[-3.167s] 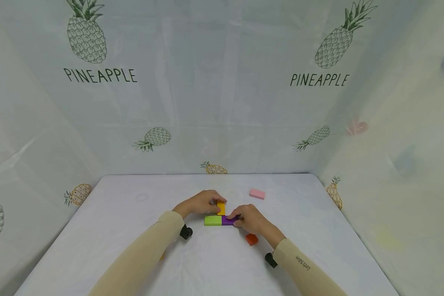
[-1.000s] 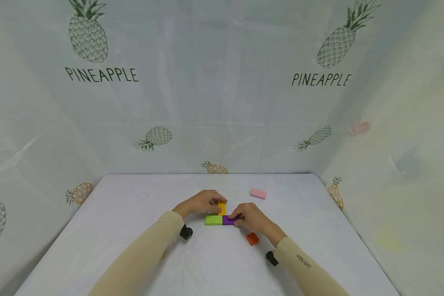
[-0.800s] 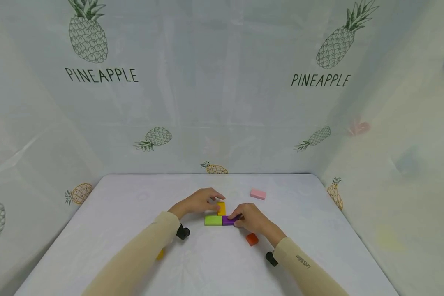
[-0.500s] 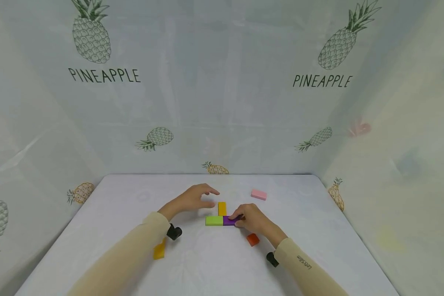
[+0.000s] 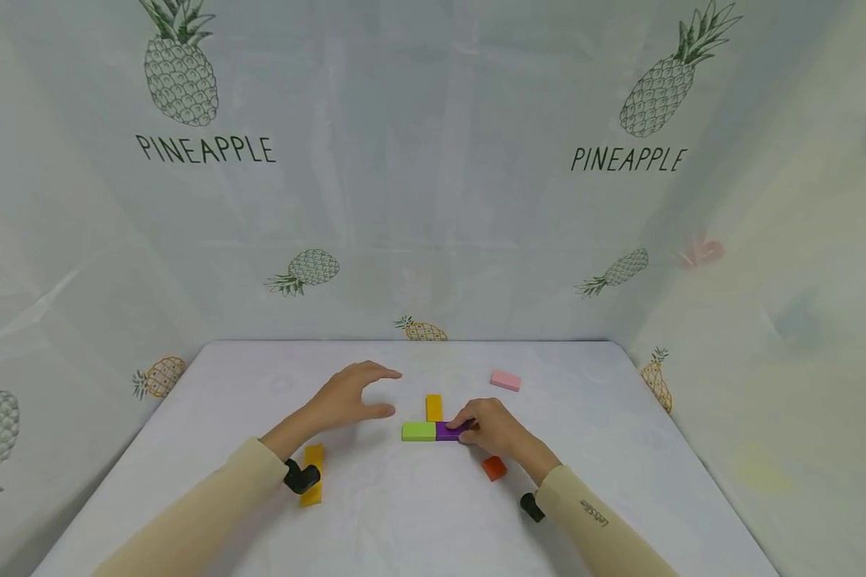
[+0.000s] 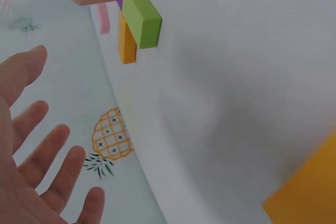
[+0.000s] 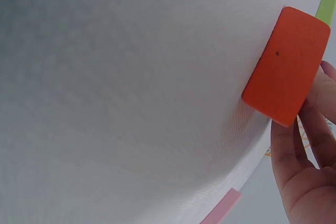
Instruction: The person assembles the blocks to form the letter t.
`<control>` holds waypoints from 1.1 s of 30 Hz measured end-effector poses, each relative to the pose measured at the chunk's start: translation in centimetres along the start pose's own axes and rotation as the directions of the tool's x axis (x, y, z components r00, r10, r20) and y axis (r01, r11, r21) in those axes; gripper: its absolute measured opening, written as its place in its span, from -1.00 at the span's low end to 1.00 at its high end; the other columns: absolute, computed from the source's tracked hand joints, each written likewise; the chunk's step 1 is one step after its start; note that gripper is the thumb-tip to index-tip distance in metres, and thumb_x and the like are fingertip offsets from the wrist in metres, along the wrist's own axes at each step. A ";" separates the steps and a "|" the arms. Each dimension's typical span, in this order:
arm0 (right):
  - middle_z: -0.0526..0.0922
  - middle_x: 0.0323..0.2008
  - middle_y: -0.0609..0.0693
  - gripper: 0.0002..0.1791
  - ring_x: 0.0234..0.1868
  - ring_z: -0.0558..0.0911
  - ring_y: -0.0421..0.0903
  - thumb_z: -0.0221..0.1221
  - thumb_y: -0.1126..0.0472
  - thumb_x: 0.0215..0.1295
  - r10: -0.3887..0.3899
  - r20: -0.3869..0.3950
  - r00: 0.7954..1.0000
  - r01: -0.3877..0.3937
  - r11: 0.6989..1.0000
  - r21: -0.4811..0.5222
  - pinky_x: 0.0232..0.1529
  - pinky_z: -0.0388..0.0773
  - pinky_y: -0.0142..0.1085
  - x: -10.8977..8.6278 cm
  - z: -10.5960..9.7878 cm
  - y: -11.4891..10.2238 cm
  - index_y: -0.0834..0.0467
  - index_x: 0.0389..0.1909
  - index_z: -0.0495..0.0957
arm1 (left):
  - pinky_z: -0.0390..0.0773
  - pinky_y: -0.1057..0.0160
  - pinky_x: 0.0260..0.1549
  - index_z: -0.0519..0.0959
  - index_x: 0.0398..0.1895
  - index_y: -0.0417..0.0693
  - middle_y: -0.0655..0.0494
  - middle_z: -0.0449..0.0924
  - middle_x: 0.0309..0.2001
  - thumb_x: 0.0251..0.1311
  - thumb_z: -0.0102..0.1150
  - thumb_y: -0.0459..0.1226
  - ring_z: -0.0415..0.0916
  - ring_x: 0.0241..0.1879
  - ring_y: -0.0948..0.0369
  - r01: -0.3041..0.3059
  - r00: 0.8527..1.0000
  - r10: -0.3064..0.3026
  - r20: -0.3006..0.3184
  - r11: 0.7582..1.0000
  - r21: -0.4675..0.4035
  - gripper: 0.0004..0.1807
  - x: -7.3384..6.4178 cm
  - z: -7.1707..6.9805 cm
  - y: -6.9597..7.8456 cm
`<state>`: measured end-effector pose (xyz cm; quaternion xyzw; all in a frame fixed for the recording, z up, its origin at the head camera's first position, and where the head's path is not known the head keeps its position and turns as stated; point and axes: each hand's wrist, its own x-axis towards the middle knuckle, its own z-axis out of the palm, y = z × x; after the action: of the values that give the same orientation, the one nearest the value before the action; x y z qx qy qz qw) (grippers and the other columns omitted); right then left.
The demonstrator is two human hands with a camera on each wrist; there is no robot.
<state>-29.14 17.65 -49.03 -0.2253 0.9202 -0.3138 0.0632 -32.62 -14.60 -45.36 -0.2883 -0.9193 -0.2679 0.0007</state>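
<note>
My right hand (image 5: 496,425) pinches the purple block (image 5: 449,432) between thumb and fingers. The purple block's left end meets the light green block (image 5: 418,432), and the two form a row. Just behind their joint, a small yellow-orange block (image 5: 434,407) lies lengthwise away from me. My left hand (image 5: 350,397) hovers left of the blocks, fingers spread and holding nothing. In the left wrist view, that hand's palm and fingers (image 6: 60,182) show apart from any block. In the right wrist view, the orange-red block (image 7: 289,65) hides part of the right hand.
A longer yellow block (image 5: 313,481) lies under the left wrist, partly covered by the black wrist camera (image 5: 302,477). The orange-red block sits in front of the right hand. A pink block (image 5: 506,380) lies farther back on the white table (image 5: 404,513).
My left hand has let go of the small yellow-orange block and moved left, its fingers spreading. That block stays behind the row. The longer yellow block has come into view. My right hand keeps its place.
</note>
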 end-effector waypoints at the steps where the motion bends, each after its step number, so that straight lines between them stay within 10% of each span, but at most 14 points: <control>1: 0.76 -0.02 -0.04 -0.77 0.01 0.65 -0.05 0.39 0.35 0.37 0.003 -0.001 1.000 -0.003 1.000 0.003 0.15 0.69 -0.04 0.0 0.0 0.0 0.11 0.00 0.83 | 0.41 -0.35 0.35 0.56 0.44 0.26 0.15 0.53 0.41 0.28 0.48 0.06 0.40 0.43 -0.04 0.010 1.000 -0.010 -0.009 1.000 0.000 -0.34 -0.5 -0.2 0.0; 21: 0.76 -0.03 -0.05 -0.77 -0.01 0.64 -0.08 0.39 0.34 0.38 0.027 0.002 1.000 -0.027 0.999 0.021 0.13 0.69 -0.06 -0.1 0.0 0.0 0.09 0.00 0.83 | 0.42 -0.42 0.30 0.49 0.50 0.28 0.11 0.45 0.46 0.17 0.58 0.01 0.36 0.44 -0.10 0.132 0.988 -0.131 -0.086 0.991 0.012 -0.20 -9.6 -1.0 -3.0; 33: 0.77 -0.03 -0.06 -0.77 0.01 0.66 -0.07 0.40 0.33 0.38 0.019 0.000 1.000 -0.019 1.000 0.006 0.15 0.69 -0.05 0.0 0.2 0.4 0.08 0.00 0.83 | 0.46 -0.41 0.28 0.49 0.51 0.17 0.07 0.46 0.46 0.07 0.63 0.09 0.39 0.43 -0.14 0.130 0.990 -0.129 -0.052 0.991 0.017 -0.10 -12.6 -0.6 -4.3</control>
<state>-29.24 17.77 -49.41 -0.2162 0.9214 -0.3160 0.0667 -24.44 -24.50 -48.93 -0.2210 -0.9384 -0.2653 0.0098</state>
